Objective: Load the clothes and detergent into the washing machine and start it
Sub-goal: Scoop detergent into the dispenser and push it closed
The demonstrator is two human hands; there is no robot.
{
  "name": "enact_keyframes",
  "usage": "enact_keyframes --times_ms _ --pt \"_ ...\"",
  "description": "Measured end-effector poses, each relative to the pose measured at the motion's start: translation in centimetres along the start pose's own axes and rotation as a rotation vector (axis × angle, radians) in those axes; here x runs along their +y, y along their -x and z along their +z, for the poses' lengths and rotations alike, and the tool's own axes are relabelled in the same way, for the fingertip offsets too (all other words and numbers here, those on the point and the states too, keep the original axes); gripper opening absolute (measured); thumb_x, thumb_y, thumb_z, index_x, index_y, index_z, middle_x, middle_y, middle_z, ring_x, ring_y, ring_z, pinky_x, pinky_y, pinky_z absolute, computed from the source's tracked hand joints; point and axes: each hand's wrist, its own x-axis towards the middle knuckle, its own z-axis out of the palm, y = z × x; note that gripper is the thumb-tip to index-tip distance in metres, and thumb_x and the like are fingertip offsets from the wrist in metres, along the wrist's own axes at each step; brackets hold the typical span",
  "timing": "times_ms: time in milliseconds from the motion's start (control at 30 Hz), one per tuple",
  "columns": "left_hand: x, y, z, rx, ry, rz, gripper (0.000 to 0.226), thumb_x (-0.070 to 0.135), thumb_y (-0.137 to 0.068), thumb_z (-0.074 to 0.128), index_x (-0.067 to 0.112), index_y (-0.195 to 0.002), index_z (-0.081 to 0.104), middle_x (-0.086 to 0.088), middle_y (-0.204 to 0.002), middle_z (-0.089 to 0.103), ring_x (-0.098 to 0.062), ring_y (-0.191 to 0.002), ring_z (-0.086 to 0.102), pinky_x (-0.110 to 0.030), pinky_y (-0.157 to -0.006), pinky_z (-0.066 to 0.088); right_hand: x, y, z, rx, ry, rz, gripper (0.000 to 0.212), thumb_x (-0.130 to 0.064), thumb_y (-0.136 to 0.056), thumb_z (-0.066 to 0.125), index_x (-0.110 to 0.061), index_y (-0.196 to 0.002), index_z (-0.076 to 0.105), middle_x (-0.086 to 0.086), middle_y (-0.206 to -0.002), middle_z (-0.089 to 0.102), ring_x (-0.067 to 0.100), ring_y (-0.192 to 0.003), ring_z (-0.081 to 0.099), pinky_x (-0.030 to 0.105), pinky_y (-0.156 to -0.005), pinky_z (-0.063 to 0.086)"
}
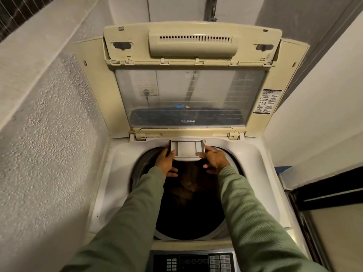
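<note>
The detergent drawer point(186, 149) is a pale grey, shallow rectangular tray, split into a wide left compartment and a narrow right one. Its rounded white front lip faces near. It sits at the far rim of the washing machine point(117, 173), at the middle, pulled out of its slot so the near end overhangs the drum opening. Its long side runs left to right and its open face points up; it lies level.

The left grip point(167, 161) holds the drawer's left side, fingers curled up against the edge and thumb spread away toward the near side. The right grip point(215, 160) holds the front right corner, one finger hooked over the lip and the others along the right side.

Below the drawer the drum falls away, dark, with brownish clothes point(188, 185) lying deep inside. The raised lid point(188, 95) stands just behind the slot, closing off the far side. A rough wall point(49, 134) lies close to the machine on the left and a dark door frame point(314, 193) on the right. The control panel point(192, 262) lies at the near edge, between the two green sleeves.
</note>
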Motion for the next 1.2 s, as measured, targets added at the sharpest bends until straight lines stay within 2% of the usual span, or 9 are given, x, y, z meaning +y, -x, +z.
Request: enact_keyframes --times_ms 100,167,367,533,600,733,933,1067,1200 --pt "0.1 0.1 0.2 0.003 -0.014 -0.003 0.055 0.041 -0.101 0.041 0.036 -0.151 0.019 -0.009 -0.148 0.039 -0.027 -0.085 0.059 -0.037 -0.063 0.058 0.1 0.0 0.1 -0.008 0.005 -0.004 0.054 -0.024 -0.083 0.069 -0.033 -0.134 0.055 -0.003 -0.101 0.066 0.016 -0.06 0.051 0.028 -0.059 0.045" --pt "0.2 0.1 0.2 -0.001 -0.039 -0.007 0.052 0.041 -0.101 0.04 0.036 -0.15 0.023 -0.009 -0.147 0.039 -0.03 -0.094 0.059 -0.04 -0.067 0.058 0.2 -0.1 0.1 -0.01 0.01 -0.004 0.055 -0.024 -0.084 0.07 -0.034 -0.136 0.053 -0.001 -0.107 0.066 0.017 -0.062 0.054 0.029 -0.062 0.046" --pt "0.3 0.1 -0.3 0.028 -0.101 0.002 0.056 0.043 -0.1 0.043 0.033 -0.151 0.024 -0.007 -0.155 0.028 -0.038 -0.133 0.04 -0.056 -0.101 0.044 1.0 -0.1 -0.3 -0.017 0.022 -0.101 0.063 -0.035 -0.08 0.076 -0.028 -0.138 0.051 0.003 -0.116 0.067 0.021 -0.076 0.063 0.034 -0.069 0.053" --pt "0.7 1.0 -0.9 0.074 -0.094 0.042 0.059 0.045 -0.097 0.047 0.024 -0.149 0.029 -0.01 -0.154 0.03 -0.039 -0.136 0.036 -0.059 -0.107 0.036 1.0 1.1 -0.8 0.109 0.054 -0.172 0.068 -0.049 -0.071 0.08 -0.019 -0.127 0.056 0.006 -0.116 0.065 0.029 -0.096 0.066 0.032 -0.06 0.053" --pt "0.9 1.4 -1.2 0.094 -0.099 0.065 0.056 0.041 -0.097 0.049 0.02 -0.146 0.034 -0.011 -0.152 0.034 -0.039 -0.134 0.038 -0.059 -0.106 0.037 0.5 1.8 -1.0 0.165 0.024 -0.209 0.061 -0.047 -0.071 0.081 -0.016 -0.116 0.053 0.01 -0.114 0.065 0.03 -0.097 0.064 0.034 -0.058 0.053" --pt "1.2 2.3 -1.6 0.177 -0.149 0.155 0.051 0.034 -0.096 0.055 0.016 -0.14 0.036 -0.011 -0.145 0.041 -0.036 -0.127 0.045 -0.05 -0.1 0.044 -0.3 3.0 -0.9 0.197 0.044 -0.333 0.036 -0.031 -0.076 0.08 -0.022 -0.089 0.047 0.014 -0.105 0.068 0.028 -0.087 0.064 0.048 -0.085 0.056" --pt "0.3 5.0 -2.2 0.247 -0.296 0.283 0.047 0.033 -0.092 0.06 0.016 -0.131 0.042 -0.013 -0.132 0.05 -0.031 -0.107 0.053 -0.045 -0.097 0.048 -1.4 5.4 1.2 0.105 0.28 -0.482 0.027 -0.013 -0.08 0.075 -0.023 -0.082 0.049 0.016 -0.1 0.069 0.028 -0.079 0.063 0.046 -0.083 0.055" --pt "-0.3 7.2 -3.1 0.273 -0.298 0.35 0.033 0.031 -0.086 0.066 0.021 -0.115 0.053 -0.011 -0.12 0.06 -0.033 -0.1 0.059 -0.045 -0.092 0.052 -2.3 7.1 3.7 0.0 0.437 -0.544 0.017 -0.015 -0.08 0.073 -0.02 -0.088 0.059 0.02 -0.091 0.07 0.032 -0.081 0.067 0.042 -0.078 0.055" --pt "0.3 9.8 -4.0 0.368 -0.21 0.39 0.022 0.029 -0.083 0.068 0.024 -0.102 0.059 -0.008 -0.106 0.066 -0.024 -0.084 0.063 -0.03 -0.064 0.055 -4.2 9.2 5.5 -0.145 0.515 -0.663 0.008 -0.012 -0.082 0.068 -0.019 -0.083 0.065 0.01 -0.079 0.069 0.017 -0.063 0.063 0.034 -0.068 0.057"
